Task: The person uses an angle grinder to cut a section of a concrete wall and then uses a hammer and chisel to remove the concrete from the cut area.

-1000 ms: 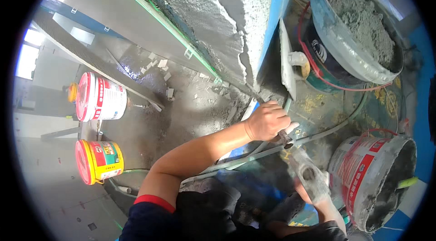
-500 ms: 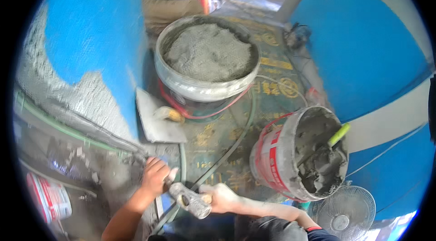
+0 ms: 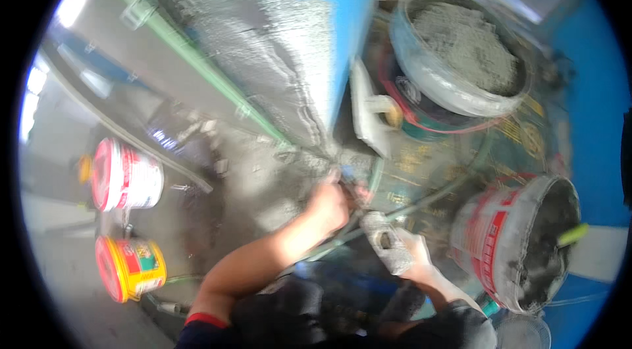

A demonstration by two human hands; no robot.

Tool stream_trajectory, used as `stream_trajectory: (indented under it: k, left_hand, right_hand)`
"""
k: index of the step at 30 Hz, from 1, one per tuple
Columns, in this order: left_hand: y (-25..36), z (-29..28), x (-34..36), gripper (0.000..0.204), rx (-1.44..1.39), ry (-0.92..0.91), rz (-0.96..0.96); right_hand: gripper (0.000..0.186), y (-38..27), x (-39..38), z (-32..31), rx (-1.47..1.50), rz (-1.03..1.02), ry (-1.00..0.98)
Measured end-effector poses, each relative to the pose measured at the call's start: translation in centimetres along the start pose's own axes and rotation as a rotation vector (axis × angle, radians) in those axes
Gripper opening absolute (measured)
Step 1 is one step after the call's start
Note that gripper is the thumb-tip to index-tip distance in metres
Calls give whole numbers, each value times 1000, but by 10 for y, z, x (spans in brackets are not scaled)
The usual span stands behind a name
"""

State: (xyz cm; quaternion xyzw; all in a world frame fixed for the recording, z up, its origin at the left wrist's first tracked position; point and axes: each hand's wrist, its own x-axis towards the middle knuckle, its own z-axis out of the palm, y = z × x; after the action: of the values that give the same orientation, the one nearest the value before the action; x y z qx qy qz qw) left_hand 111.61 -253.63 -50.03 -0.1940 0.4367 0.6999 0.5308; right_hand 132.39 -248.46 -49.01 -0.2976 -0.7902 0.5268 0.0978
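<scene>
My right hand [image 3: 416,258] grips a cement-smeared hammer [image 3: 387,244]; its blunt grey head shows, while most of the handle is hidden. Close by, at the foot of the wall corner, my left hand [image 3: 329,205] is closed. Blur hides what it holds, if anything; the hammer head lies just short of its fingers. Beyond them, a flat plastering float [image 3: 366,112] with a pale handle leans by the blue wall [image 3: 345,0].
Grey dry mix fills a wide round tub [image 3: 454,96] at the far right. Nearer, a white-and-red bucket [image 3: 480,237] holds wet mortar with a yellow-green handle [image 3: 573,235] sticking out. A hose [image 3: 428,201] crosses the floor. Left are a green pipe [image 3: 217,89], a white-red pail [image 3: 135,178] and a yellow pail [image 3: 135,267].
The view has swung left, so the tub, bucket and float sit further right in it, and the pails and green pipe show more. Both hands remain close together with the hammer.
</scene>
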Motion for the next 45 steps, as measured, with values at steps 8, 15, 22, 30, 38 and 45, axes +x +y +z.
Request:
stream_trajectory:
  k: [8,15,22,30,38,45]
  left_hand:
    - [7,3,-8,30,-260,117,-118]
    - [2,-2,-6,29,-215,116,-64]
    - [13,-12,6,28,-204,144,-100]
    - [26,-33,-6,24,-89,23,-191]
    - [13,-42,-22,27,57,110,-188]
    - [13,-45,-19,32,139,101,-125]
  right_hand:
    - [20,11,-19,-5,-172,-381,-31]
    - [28,1,-10,-5,-264,-201,-132]
    - [31,-8,16,6,-287,-170,-104]
    - [26,-2,-14,-10,-28,-575,-144]
    - [26,30,-35,21,-211,-285,-286]
    - [29,30,-41,27,-238,-167,-333]
